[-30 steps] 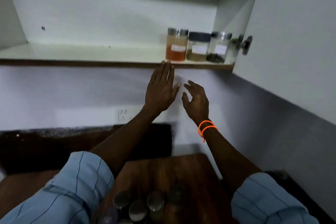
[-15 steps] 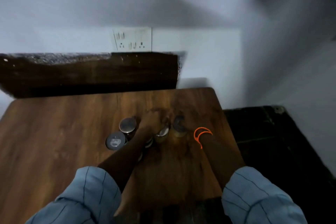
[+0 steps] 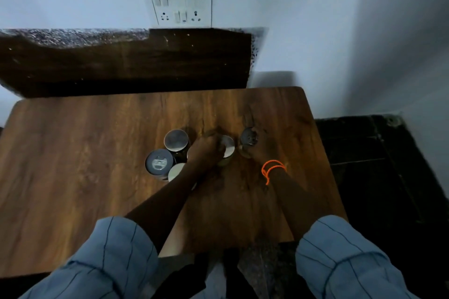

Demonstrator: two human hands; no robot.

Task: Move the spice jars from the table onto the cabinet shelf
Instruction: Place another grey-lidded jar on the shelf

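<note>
Left fingers (image 3: pixel 213 143) clasp one spice jar (image 3: pixel 227 149); right fingers (image 3: pixel 252 139) clasp another jar (image 3: pixel 247 137).

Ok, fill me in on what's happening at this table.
A person is reaching down with both hands into a cluster of spice jars on the wooden table. The left hand is closing on a silver-lidded jar, and the right hand, with orange bands at the wrist, is on a dark-lidded jar. At least three more jars stand to the left. The cabinet shelf is out of view.
</note>
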